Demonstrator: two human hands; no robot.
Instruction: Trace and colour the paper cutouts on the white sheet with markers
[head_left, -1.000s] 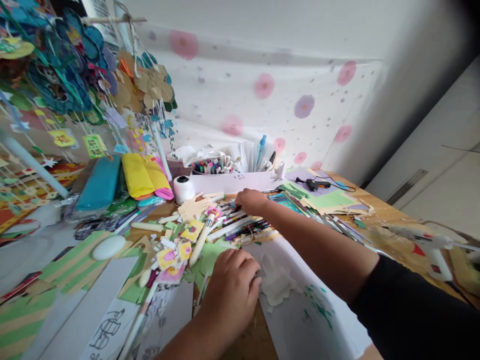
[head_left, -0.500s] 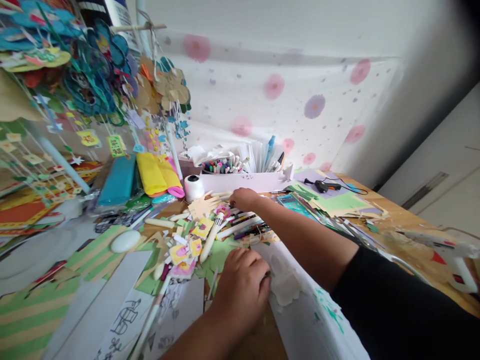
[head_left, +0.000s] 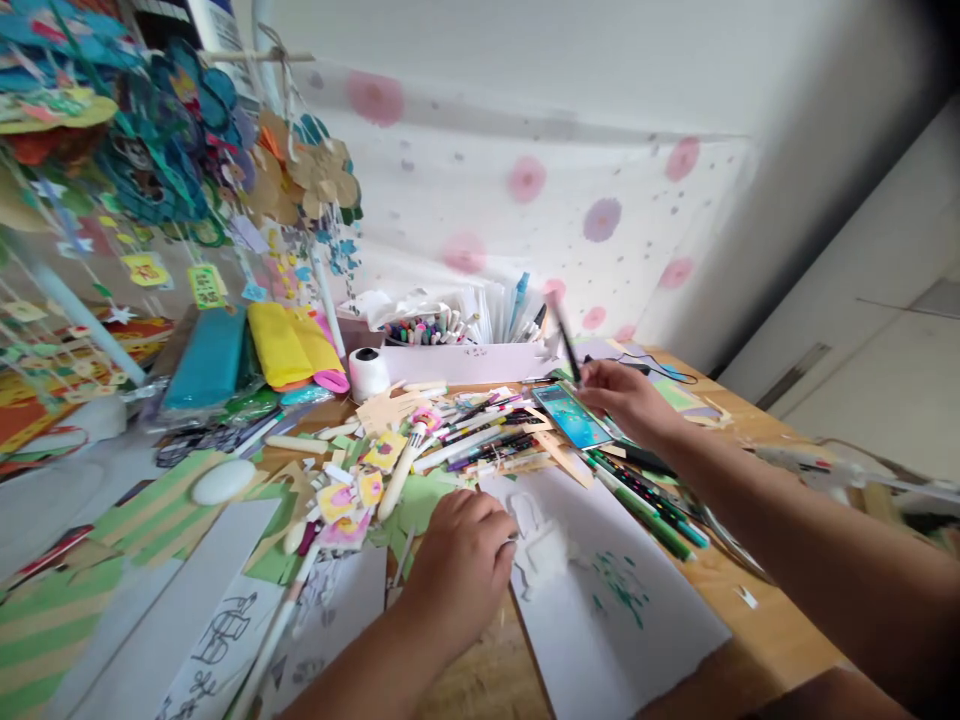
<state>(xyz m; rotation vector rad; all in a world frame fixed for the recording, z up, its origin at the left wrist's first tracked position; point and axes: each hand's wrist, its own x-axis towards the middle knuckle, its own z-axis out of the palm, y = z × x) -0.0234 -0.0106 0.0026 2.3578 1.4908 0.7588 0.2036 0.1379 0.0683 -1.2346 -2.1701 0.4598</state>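
Observation:
My right hand (head_left: 619,392) is raised above the pens and pinches a slim dark pen-like stick (head_left: 568,345), which points up and is blurred by motion. My left hand (head_left: 469,550) rests with curled fingers at the left edge of a white sheet of paper (head_left: 637,660); what its fingertips hold, if anything, is hidden. Beside those fingers, a pale figure-shaped cutout (head_left: 544,550) lies on the sheet. Green marker strokes (head_left: 621,585) show to its right. Below my right hand lies a phone (head_left: 571,417) with a lit blue-green screen.
Many markers (head_left: 480,445) and paper scraps cover the middle. Green markers (head_left: 652,510) lie right of the sheet. Behind stand a spool of white thread (head_left: 369,375) and a pen box (head_left: 465,362). Paper mobiles (head_left: 157,180) hang at left. A glue gun (head_left: 817,468) lies at right.
My right hand has moved from the marker pile to the right and up, now with a dark stick in it. The sheet and green strokes are more exposed. My left hand stays by the cutout.

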